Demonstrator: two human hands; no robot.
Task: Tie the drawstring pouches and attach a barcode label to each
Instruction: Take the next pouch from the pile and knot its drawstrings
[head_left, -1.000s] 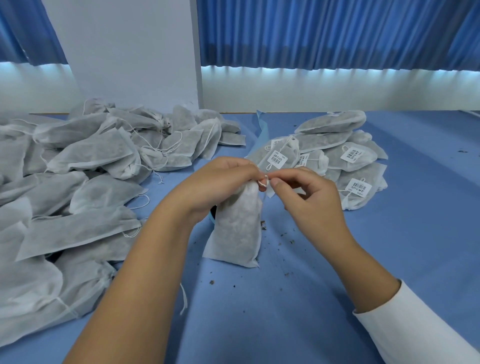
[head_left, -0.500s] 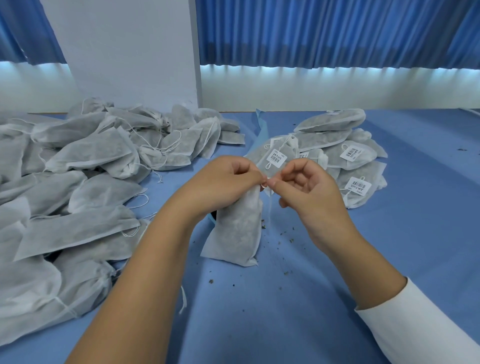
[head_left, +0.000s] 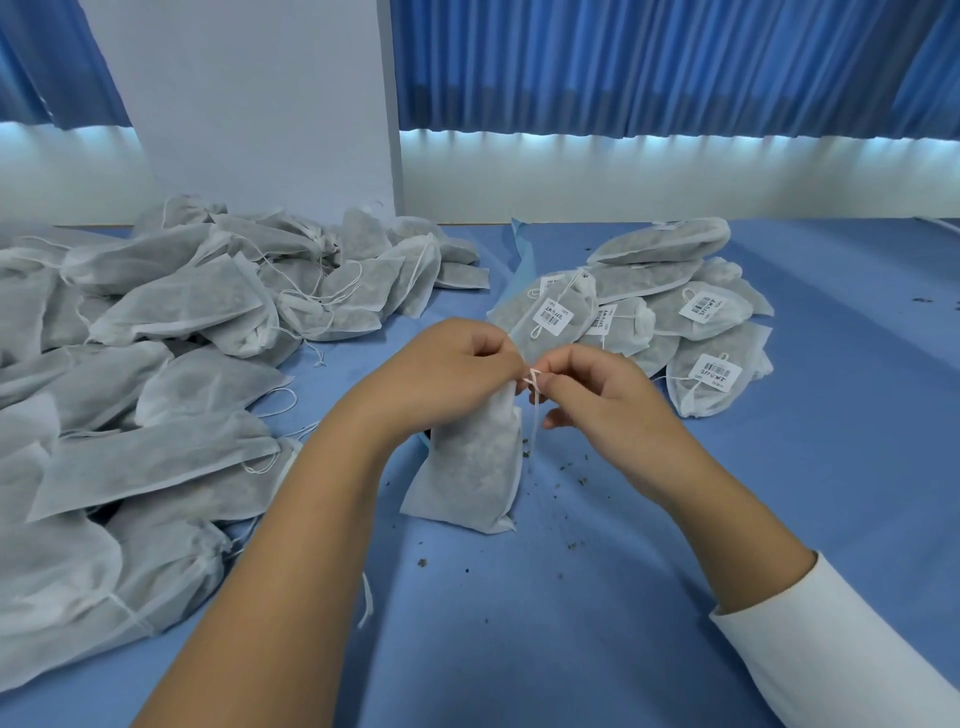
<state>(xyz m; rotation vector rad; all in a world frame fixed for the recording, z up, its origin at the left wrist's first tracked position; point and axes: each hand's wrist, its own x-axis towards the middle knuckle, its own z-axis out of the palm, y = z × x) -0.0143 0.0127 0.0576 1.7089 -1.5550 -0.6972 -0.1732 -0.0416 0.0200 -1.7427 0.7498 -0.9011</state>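
A white non-woven drawstring pouch (head_left: 467, 467) with grey filling was held upright on the blue tablecloth (head_left: 675, 571). Its gathered neck was gripped in the curled fingers of the left hand (head_left: 447, 374). The thin white drawstring (head_left: 535, 382) was pinched between thumb and forefinger of the right hand (head_left: 597, 400), just beside the left fingertips, and a loose end was left hanging below them. Beyond the right fingers a pile of barcode-labelled pouches (head_left: 660, 249) was seen. A heap of unlabelled pouches (head_left: 171, 338) was spread to the left of the left fingers.
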